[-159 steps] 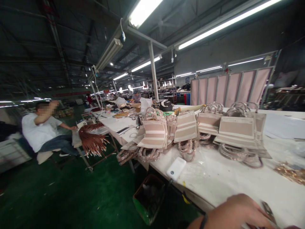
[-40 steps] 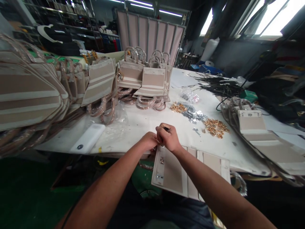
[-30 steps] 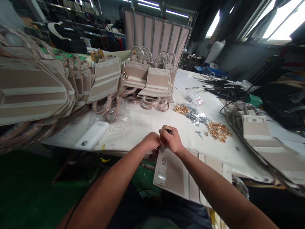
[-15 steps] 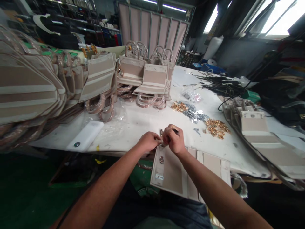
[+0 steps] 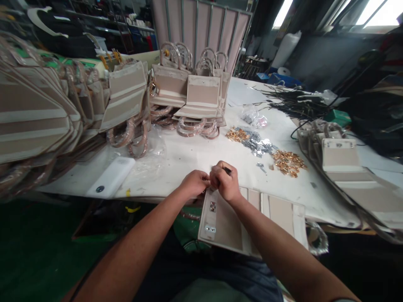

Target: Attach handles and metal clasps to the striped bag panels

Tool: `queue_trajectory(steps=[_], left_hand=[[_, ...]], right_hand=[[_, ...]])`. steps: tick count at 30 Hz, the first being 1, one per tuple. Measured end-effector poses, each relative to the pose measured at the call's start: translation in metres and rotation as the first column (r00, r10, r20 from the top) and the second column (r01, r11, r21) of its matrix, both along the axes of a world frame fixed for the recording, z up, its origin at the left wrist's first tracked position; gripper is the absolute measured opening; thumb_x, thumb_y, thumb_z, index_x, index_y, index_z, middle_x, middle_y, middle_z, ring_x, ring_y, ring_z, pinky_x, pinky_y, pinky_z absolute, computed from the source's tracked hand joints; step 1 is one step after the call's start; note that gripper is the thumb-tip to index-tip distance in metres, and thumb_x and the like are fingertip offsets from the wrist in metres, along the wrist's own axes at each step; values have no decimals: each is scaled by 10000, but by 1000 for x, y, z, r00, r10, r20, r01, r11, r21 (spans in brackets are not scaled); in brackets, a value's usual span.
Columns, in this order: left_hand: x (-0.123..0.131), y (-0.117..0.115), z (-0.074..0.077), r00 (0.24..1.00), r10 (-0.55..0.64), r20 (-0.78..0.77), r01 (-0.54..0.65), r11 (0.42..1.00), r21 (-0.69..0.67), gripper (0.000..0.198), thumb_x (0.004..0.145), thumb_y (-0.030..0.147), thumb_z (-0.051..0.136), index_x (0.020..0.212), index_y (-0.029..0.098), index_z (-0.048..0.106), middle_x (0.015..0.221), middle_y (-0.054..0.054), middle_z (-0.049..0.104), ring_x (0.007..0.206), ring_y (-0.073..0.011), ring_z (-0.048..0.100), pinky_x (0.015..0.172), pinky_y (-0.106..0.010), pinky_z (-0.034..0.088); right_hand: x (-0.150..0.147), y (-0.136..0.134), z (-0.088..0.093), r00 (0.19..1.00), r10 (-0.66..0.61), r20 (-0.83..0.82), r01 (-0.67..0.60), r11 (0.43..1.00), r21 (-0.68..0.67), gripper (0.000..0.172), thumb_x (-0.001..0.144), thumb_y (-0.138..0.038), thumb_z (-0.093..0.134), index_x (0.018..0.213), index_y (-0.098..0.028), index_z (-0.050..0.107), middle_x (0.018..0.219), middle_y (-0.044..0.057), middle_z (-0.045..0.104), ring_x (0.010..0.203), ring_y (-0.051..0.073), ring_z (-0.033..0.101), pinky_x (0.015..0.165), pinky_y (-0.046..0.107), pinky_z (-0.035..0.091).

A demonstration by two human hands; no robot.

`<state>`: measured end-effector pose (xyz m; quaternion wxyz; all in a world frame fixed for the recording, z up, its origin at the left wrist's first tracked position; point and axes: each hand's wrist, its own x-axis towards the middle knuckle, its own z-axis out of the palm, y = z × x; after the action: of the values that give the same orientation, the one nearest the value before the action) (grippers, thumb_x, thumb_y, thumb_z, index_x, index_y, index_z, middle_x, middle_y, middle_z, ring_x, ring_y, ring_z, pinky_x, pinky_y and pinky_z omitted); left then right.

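At far left, stacked beige panels point(image 5: 31, 109) with pale bands, handles in clear wrap at top and bottom. Next, white oblong device point(image 5: 111, 177), flat on the white table point(image 5: 189, 155) near the front edge, 1 round dark spot at its lower end. Just beside, clear film point(image 5: 157, 147), crumpled, below a leaning panel point(image 5: 124, 92).

Left hand point(image 5: 195, 183) at the table's front edge, by the upper left corner of the worked panel point(image 5: 228, 222). Fingers drawn in narrow, tips partly hidden; cannot tell about anything between them. Farther back, upright panels point(image 5: 203, 90) with wrapped handles.

Worked panel lying across the edge, partly on the table, partly jutting toward the person. On its left strip, 2 small metal fittings: upper fitting point(image 5: 213, 206), lower fitting point(image 5: 210, 229). Right hand point(image 5: 225, 182) just beside the left, over that same corner, curled tight around a dark tool point(image 5: 228, 170), mostly hidden.

Beyond, gold pieces point(image 5: 237, 134), silver pieces point(image 5: 258, 144), more gold pieces point(image 5: 288, 162); clear bag point(image 5: 253, 116) behind. Then black strips point(image 5: 292, 100), green box point(image 5: 338, 118), and at far right another panel stack point(image 5: 340, 157).
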<state>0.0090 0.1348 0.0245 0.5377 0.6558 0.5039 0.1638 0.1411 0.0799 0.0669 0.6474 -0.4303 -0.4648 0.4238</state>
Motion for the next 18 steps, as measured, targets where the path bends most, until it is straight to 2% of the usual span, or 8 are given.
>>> queue_trajectory(steps=[3,6,8,11,13,16,18], left_hand=[[0,1,1,1000,1,11,-1,1000,-17,100,762,233,748,719,143,764,553,5,612,514,-118,534,482,-215,359],[1,1,1,999,15,32,-13,999,-45,99,769,243,760,784,148,784,577,3,631,504,-114,532,487,-219,372],[1,0,0,999,23,49,-20,998,-66,124,776,268,775,813,149,788,597,-3,644,498,-113,525,490,-226,378],[2,0,0,997,34,66,-28,996,-89,166,774,296,800,831,141,785,621,-19,658,510,-121,536,497,-234,381],[3,-2,1,997,46,67,-39,994,-105,208,786,323,799,873,134,782,636,-24,664,518,-130,550,503,-241,397],[2,-9,12,997,62,40,-57,993,-103,245,793,343,796,909,128,786,647,-27,665,525,-135,560,526,-257,436],[-2,-19,26,998,64,-1,-63,995,-70,218,774,322,808,871,127,801,653,-33,675,544,-139,572,555,-266,462]], right_hand=[[2,-1,9,999,13,46,-12,1000,-7,378,916,-331,652,596,-245,469,467,-49,488,430,119,414,451,271,319],[7,-4,14,1000,0,10,0,999,55,379,941,-381,639,624,-246,480,491,-47,507,445,123,432,470,271,348],[10,-5,11,1000,-9,1,9,998,64,382,938,-400,636,628,-246,472,495,-48,508,446,120,430,471,266,353],[13,-5,3,999,-33,-5,33,999,10,380,908,-375,658,620,-247,446,460,-66,463,423,108,388,444,252,319],[14,-4,1,997,-47,-59,48,999,18,369,906,-370,658,638,-251,434,452,-75,439,412,110,383,430,248,307],[9,-7,8,994,-53,-100,61,996,71,358,920,-378,628,653,-256,423,469,-64,446,426,124,417,445,257,331],[3,-13,13,997,-83,-5,83,995,51,360,899,-372,626,619,-250,436,478,-45,467,450,130,429,470,268,347]])
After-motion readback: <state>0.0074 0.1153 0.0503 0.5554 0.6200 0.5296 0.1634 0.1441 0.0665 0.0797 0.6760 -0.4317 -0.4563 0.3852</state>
